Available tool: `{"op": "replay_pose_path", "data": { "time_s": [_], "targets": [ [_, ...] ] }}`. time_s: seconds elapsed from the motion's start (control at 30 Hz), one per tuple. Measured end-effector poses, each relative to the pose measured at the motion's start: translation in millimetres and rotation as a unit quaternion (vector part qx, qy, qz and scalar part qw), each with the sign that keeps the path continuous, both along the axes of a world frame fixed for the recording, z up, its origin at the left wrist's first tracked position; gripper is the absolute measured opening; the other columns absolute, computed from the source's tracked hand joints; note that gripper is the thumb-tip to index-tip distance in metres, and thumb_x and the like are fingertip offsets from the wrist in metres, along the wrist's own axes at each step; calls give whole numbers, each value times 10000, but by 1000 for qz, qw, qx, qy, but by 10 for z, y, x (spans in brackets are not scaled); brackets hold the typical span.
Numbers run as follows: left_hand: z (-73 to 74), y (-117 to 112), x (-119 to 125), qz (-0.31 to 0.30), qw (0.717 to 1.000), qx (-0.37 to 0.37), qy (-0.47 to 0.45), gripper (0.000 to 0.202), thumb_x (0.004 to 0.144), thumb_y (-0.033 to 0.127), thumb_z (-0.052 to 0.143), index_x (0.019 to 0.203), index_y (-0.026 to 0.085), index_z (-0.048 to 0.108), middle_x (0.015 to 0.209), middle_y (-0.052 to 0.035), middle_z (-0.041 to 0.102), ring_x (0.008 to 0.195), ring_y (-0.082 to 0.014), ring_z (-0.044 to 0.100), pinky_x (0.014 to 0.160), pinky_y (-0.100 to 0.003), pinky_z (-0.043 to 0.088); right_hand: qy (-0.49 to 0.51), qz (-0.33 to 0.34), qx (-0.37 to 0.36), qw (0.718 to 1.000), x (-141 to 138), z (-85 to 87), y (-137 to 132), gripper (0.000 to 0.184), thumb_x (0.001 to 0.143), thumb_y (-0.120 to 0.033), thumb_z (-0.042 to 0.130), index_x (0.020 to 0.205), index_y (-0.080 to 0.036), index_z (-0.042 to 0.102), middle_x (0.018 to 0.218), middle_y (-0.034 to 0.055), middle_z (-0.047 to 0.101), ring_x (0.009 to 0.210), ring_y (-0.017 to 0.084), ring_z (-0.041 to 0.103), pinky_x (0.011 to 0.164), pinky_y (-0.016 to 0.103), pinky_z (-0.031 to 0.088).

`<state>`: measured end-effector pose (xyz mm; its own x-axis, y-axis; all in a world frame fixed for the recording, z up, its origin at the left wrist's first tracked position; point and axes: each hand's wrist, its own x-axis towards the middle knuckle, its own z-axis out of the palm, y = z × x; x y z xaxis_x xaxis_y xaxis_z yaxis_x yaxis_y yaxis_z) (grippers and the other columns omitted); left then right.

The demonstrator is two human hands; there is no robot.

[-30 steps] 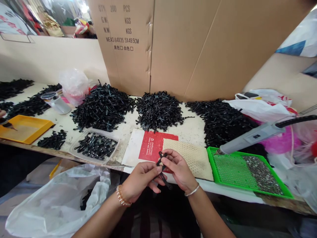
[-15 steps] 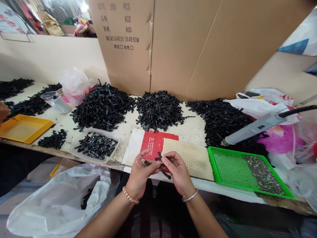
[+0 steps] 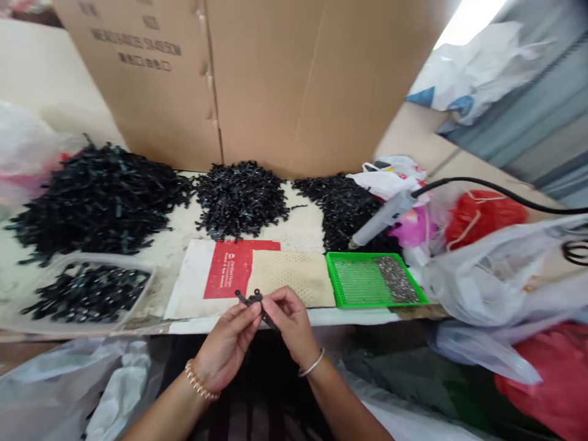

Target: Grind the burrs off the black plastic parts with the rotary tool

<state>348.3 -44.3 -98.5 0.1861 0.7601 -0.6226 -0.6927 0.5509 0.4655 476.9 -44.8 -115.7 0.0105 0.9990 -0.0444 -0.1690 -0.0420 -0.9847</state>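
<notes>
Close to the table's front edge, my left hand (image 3: 225,346) pinches small black parts with round ends (image 3: 255,298) between thumb and fingers. My right hand (image 3: 293,321) is closed on the same cluster from the other side, its fingertips touching the left ones. How many parts are held is hidden by the fingers. Just beyond the hands lie a cream honeycomb-patterned pad (image 3: 294,278) and a red-and-white card sheet (image 3: 193,275). A green perforated tray (image 3: 331,278) sits to the right, with small metal pieces (image 3: 397,278) heaped at its right side.
Behind the tray, a grey pen-shaped power tool (image 3: 386,214) with a black cable leans over. Piles of black parts (image 3: 243,199) line the back before a large cardboard box (image 3: 285,92). A clear plastic tub (image 3: 147,288) stands left; plastic bags (image 3: 478,282) crowd the right.
The camera view has swung right, so the surroundings shift left. Both hands stay together on the black parts, whose angle between the fingers has changed.
</notes>
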Motion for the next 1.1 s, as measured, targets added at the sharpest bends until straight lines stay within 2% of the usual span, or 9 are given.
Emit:
{"op": "replay_pose_path", "data": {
  "time_s": [0.17,0.33,0.4,0.53,0.63,0.73,0.83,0.97,1.1],
  "targets": [
    [4,8,155,-60,997,21,47,172,617,161,826,718,140,690,745,0,694,629,-92,635,544,-159,538,-71,-50,124,988,140,-61,-108,146,868,-376,603,870,-231,603,878,27,527,835,173,530,712,295,456],
    [9,107,269,-113,990,39,69,249,577,248,853,708,134,675,695,-2,685,606,-80,621,522,-130,491,-181,-76,159,968,294,-33,-219,101,876,-305,588,958,-256,621,1010,59,503,971,210,518,783,342,475],
    [49,212,315,-134,985,57,90,259,579,275,851,679,130,661,689,-11,683,605,-86,622,535,-142,494,-230,-120,189,947,461,17,-190,161,861,-298,605,1019,-271,617,1117,71,474,1090,241,471,923,406,425],
    [154,541,479,-180,971,74,137,240,599,245,838,651,125,637,670,-25,680,550,-83,604,537,-166,500,-185,-351,245,885,987,199,117,409,857,-313,601,1237,-313,450,1296,72,385,1191,237,417,1014,427,359],
    [167,802,717,-216,962,88,145,206,620,199,824,682,118,646,692,-44,689,573,-94,621,529,-170,507,-163,-334,225,901,1317,364,447,594,820,-365,647,1325,-296,343,1364,85,385,1195,224,446,995,384,388],
    [84,980,1015,-250,954,102,128,222,613,195,829,660,104,633,683,-61,683,595,-121,642,543,-198,533,-156,-185,169,955,1457,495,695,497,821,-392,647,1249,-264,430,1224,78,553,1050,205,557,920,349,444],
    [-55,1042,1247,-287,946,96,117,258,583,201,846,638,94,618,651,-68,671,567,-135,638,532,-232,548,-147,-118,154,970,1494,542,874,376,844,-409,597,1164,-238,500,1061,63,636,942,198,593,853,338,469],
    [-200,1018,1346,-295,938,111,144,296,551,215,862,635,97,603,627,-61,655,554,-143,628,491,-241,538,-92,-172,159,968,1533,421,1142,420,788,-408,606,1161,-245,500,705,-30,600,664,153,566,679,289,478],
    [-225,1004,1344,-295,936,110,159,317,539,242,866,634,98,600,633,-57,648,571,-145,627,502,-250,542,-34,-238,129,962,1543,199,1354,354,730,-427,667,984,-208,554,447,-101,408,388,98,374,453,241,377]
  ]
}}
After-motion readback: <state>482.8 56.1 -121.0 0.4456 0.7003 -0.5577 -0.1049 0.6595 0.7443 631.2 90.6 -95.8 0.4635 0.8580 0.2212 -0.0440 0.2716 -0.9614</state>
